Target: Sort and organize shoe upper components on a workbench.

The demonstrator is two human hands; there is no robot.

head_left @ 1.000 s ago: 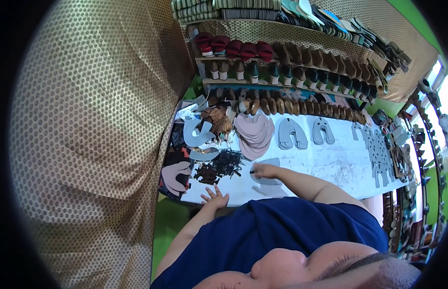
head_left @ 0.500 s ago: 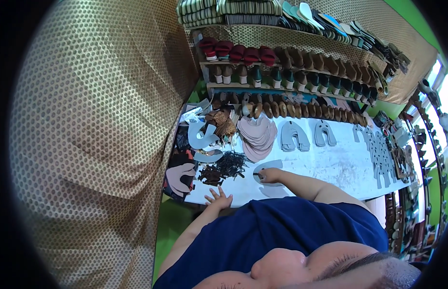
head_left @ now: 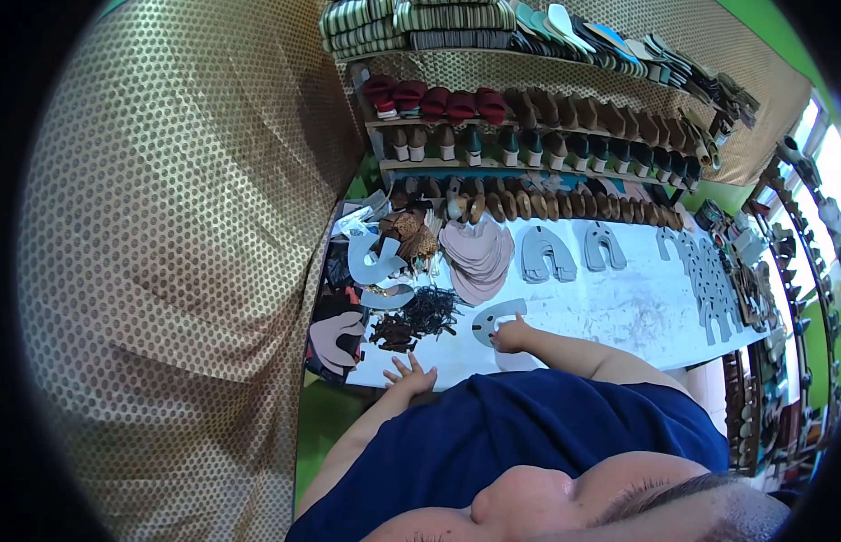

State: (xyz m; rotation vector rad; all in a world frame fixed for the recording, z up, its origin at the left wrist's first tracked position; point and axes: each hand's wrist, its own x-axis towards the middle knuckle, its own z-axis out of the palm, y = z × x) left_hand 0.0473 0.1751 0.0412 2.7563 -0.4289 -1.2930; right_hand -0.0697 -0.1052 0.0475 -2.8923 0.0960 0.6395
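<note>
A grey U-shaped cut-out (head_left: 493, 316) with small dark marks on it lies on the white tabletop in front of me. Over its right side rests my right hand (head_left: 513, 335), fingers curled together and one digit sticking up; anything pinched in them is too small to make out. My left hand (head_left: 413, 373) is open at the table's near edge, its fingers spread and nothing in it. Just beyond that hand are a pile of short dark brown strips (head_left: 395, 332) and a tangle of thin black strips (head_left: 431, 310).
Pale pink cut-outs (head_left: 477, 262) are stacked behind the strips, with grey arch-shaped stacks (head_left: 548, 255) to their right. More grey pieces (head_left: 712, 285) cover the table's right end. Shelves of shoes (head_left: 538, 149) stand at the back, and a patterned curtain (head_left: 176, 271) hangs at left.
My right hand has shifted slightly right on the grey cut-out, uncovering more of it and its dark marks. The left hand stays spread in place. The view has moved a little.
</note>
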